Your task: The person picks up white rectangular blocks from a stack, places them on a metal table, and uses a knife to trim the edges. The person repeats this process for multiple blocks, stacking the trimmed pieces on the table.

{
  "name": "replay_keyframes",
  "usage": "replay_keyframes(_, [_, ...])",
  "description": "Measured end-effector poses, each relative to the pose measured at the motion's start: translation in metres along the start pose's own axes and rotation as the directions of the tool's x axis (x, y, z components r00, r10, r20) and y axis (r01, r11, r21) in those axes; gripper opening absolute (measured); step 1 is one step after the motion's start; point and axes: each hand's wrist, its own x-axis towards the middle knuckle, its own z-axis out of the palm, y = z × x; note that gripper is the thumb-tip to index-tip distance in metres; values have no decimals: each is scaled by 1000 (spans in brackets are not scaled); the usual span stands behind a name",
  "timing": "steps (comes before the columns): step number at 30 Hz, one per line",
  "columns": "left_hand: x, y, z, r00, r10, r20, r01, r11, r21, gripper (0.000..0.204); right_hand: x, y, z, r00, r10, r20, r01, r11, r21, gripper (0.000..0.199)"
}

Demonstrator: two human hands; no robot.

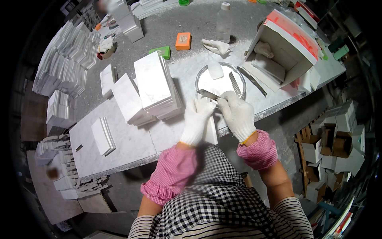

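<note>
My left hand (pixel 197 119), in a white knit glove, is closed around a white marble tile (pixel 211 130) stood on its narrow side at the bench edge. My right hand (pixel 238 113), gloved alike, grips a flat dark metal scraper blade (pixel 207 94), which points left above the tile's upper end. Just beyond both hands is a round bowl (pixel 197 85) of white filler (pixel 217 84). Inside it lie a pale rounded block (pixel 216 71) and a dark ridged strip (pixel 234 83). Another dark blade (pixel 254 83) rests right of the bowl.
Stacked marble tiles (pixel 153 81) stand left of my hands, with a few thinner tiles (pixel 103 135) farther left. An open cardboard box (pixel 280 51) sits at the right. Behind are a clear bottle (pixel 224 24), a crumpled glove (pixel 216 46) and an orange box (pixel 183 41). Cartons (pixel 334 147) fill the floor at right.
</note>
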Motion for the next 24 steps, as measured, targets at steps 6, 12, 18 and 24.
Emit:
replay_keyframes(6, [-21, 13, -3, 993, -84, 83, 67, 979, 192, 53, -21, 4, -8, 941, -336, -40, 325, 930, -171, 9])
replay_keyframes(12, [-62, 3, 15, 898, -319, 303, 292, 947, 130, 42, -76, 22, -46, 932, -350, 99, 362, 870, -336, 13])
replay_keyframes(18, [-82, -19, 31, 783, -518, 346, 427, 851, 306, 36, -119, 54, -63, 909, -396, 130, 394, 717, -576, 29])
replay_keyframes(24, [-96, -38, 38, 737, -579, 349, 460, 808, 368, 43, -142, 68, -73, 930, -331, 160, 358, 715, -600, 23])
